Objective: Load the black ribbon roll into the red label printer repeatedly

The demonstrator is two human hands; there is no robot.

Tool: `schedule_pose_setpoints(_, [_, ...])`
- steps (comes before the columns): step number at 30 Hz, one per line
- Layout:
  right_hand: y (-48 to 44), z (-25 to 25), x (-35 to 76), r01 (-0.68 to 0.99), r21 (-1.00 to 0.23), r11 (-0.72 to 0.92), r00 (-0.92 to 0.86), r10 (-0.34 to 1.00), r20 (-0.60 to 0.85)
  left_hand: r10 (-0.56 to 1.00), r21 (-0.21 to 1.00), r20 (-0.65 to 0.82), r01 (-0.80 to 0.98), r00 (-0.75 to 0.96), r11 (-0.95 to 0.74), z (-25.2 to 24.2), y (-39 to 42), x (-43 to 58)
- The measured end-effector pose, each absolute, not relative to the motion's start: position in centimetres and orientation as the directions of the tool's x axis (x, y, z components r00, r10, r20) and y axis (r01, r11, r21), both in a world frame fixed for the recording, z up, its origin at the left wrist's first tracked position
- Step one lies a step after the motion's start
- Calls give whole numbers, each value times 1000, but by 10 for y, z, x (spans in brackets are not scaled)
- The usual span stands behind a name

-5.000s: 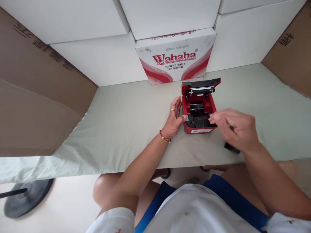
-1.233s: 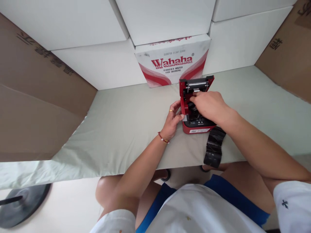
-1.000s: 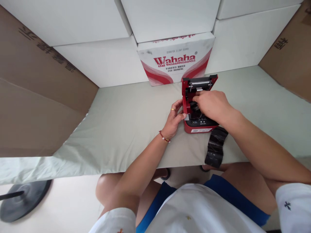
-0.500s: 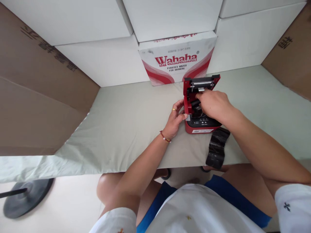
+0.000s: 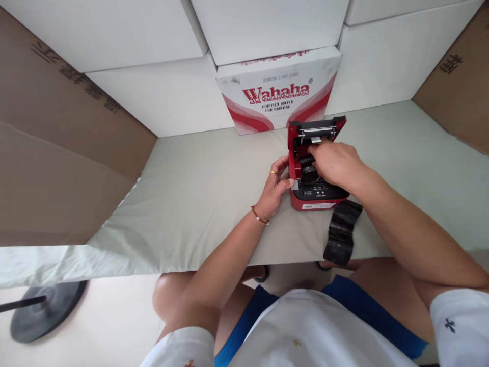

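A red and black label printer (image 5: 319,196) stands on the cloth-covered table with its lid (image 5: 321,125) raised at the back. My left hand (image 5: 275,187) grips the printer's left side, thumb at the front corner and fingers along the wall. Inside the open compartment, the bent fingers of my right hand (image 5: 336,160) reach in near a black roll (image 5: 306,160) and shiny black film (image 5: 311,175); the fingertips are partly hidden, and what they hold cannot be made out. A crinkled black strip (image 5: 340,234) lies in front of the printer, hanging slightly over the table edge.
Behind the printer is a Wahaha water carton (image 5: 278,94) against stacked white boxes (image 5: 160,97). Brown cardboard walls (image 5: 69,153) flank the table on both sides. Pale green cloth (image 5: 191,204) covers the tabletop. A round black stand base (image 5: 49,311) rests on the floor at left.
Both hands stay in nearly the same place at the printer. The shiny black film inside has shifted slightly, and the view has moved a little.
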State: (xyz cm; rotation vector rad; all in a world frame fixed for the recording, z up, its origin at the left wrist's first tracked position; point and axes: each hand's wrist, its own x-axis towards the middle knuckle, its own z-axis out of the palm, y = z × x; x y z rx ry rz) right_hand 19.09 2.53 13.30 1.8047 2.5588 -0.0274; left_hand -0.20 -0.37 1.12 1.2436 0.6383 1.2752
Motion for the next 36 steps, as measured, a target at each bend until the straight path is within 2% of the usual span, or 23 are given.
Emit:
schedule_pose_setpoints(3, [23,138,185,968,43,248,-245,968,-59,931,924,264,-342,252,-169,11,-3,-2])
schedule_pose_setpoints(7, [23,140,188,957,-42,288,-289,957,-29,929,918,274,-355,249,-175,9,-2,-1])
schedule_pose_setpoints(9, [18,140,197,916,-164,366,-366,930,33,926,916,289,-352,244,-193,7,-2,-1])
schedule_pose_setpoints(11, [5,139,209,809,-345,476,-460,878,135,921,922,312,-308,233,-235,7,-5,-1])
schedule_pose_setpoints(13, [-15,136,223,637,-493,593,-539,800,264,913,924,365,-189,184,-331,11,-10,-3])
schedule_pose_setpoints(14, [-26,134,229,559,-528,639,-561,761,327,896,907,420,-99,143,-409,14,-14,-3])
schedule_pose_setpoints(16, [-48,126,240,476,-527,704,-572,703,422,800,792,596,115,74,-600,24,-24,-5])
schedule_pose_setpoints(19, [-72,112,251,485,-482,730,-532,683,500,523,464,843,323,127,-825,40,-40,-4])
schedule_pose_setpoints(22, [-84,105,257,492,-435,754,-518,655,550,353,243,903,389,244,-889,49,-50,1])
schedule_pose_setpoints(25, [-86,111,259,466,-459,757,-507,653,563,320,180,889,395,326,-901,50,-53,6])
schedule_pose_setpoints(27, [-75,117,257,471,-517,715,-415,697,585,320,170,884,401,342,-900,49,-53,8])
schedule_pose_setpoints(31, [-14,115,251,552,-668,498,16,795,606,323,175,883,400,340,-900,48,-53,7])
schedule_pose_setpoints(33, [24,106,246,520,-718,462,78,812,579,328,181,880,398,343,-900,48,-53,6])
schedule_pose_setpoints(36, [54,98,237,403,-771,493,71,823,563,337,192,875,389,348,-901,48,-54,5])
